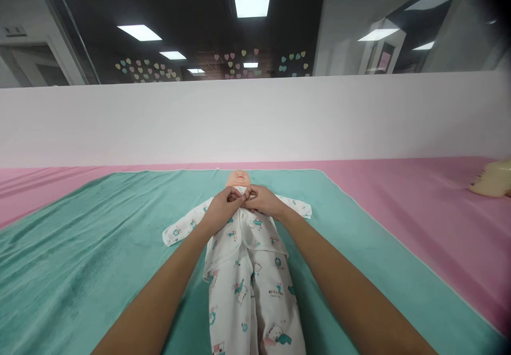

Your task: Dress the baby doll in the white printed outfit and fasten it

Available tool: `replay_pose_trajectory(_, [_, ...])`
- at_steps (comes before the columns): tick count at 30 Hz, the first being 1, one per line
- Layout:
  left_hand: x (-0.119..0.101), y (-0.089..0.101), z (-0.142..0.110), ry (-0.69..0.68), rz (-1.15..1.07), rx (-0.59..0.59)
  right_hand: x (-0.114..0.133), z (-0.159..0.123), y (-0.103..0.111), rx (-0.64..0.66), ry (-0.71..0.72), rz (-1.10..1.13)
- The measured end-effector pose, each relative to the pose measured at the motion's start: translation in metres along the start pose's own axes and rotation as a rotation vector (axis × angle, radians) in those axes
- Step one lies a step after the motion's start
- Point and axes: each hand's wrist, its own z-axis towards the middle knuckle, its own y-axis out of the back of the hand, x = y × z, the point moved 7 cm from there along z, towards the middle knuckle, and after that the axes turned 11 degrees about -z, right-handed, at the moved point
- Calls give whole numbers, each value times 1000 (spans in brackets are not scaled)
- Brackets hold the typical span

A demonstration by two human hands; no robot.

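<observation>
Two cloth layers in head view: wrinkled teal blanket [91,270] over pink sheet [423,211]. Baby doll [238,178] lies face-up on teal, white cartoon-print jacket [261,239] and trousers [275,307], sleeves [181,231] spread. Left hand [224,205], right hand [262,200] together over its chest, fingertips pinching jacket front.

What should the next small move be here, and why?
Probably to press the front of the patterned top together at the chest: the left hand and right hand meet there with bent fingers, just below the chin of the doll. Any fastener under the fingertips is hidden, so this is a guess.
</observation>
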Motion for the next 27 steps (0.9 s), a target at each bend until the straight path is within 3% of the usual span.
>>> replay_pose_trajectory(8, [9, 4, 3, 32, -52, -54, -1, 0, -1, 52, 31, 49])
replay_pose_trajectory(20, [27, 1, 4, 123, -487, -2, -5, 2, -1, 102, 9, 58])
replay_pose_trajectory(27, [27, 2, 5, 139, -360, -35, -3, 2, -2, 85, 43, 104])
